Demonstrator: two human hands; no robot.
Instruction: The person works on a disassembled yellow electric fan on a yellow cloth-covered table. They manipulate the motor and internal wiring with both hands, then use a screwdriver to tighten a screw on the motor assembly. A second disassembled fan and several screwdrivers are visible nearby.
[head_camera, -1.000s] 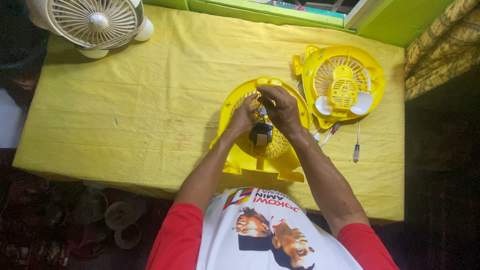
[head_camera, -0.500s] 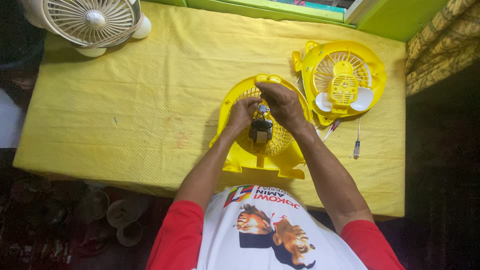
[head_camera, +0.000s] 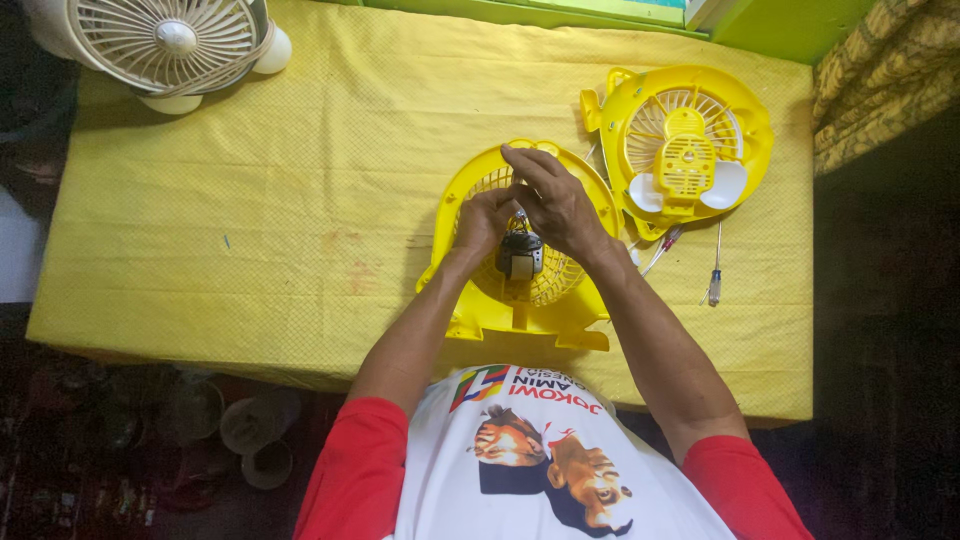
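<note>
A yellow fan housing (head_camera: 470, 290) with a round grille lies on the yellow-covered table (head_camera: 250, 230) in front of me. A small dark motor (head_camera: 521, 256) sits at the grille's middle. My left hand (head_camera: 485, 218) and my right hand (head_camera: 550, 200) meet just above the motor, fingers pinched together on its top end. What the fingertips hold there is too small to tell.
A second yellow fan shell (head_camera: 690, 150) with white blade parts lies at the right. A screwdriver (head_camera: 715, 270) and a red-tipped tool (head_camera: 662, 246) lie beside it. A white fan (head_camera: 170, 45) stands at the far left corner. Pots sit on the dark floor at lower left.
Both hands stay pinched over the motor with only slight finger shifts. The view has drifted a little; nothing on the table has moved.
</note>
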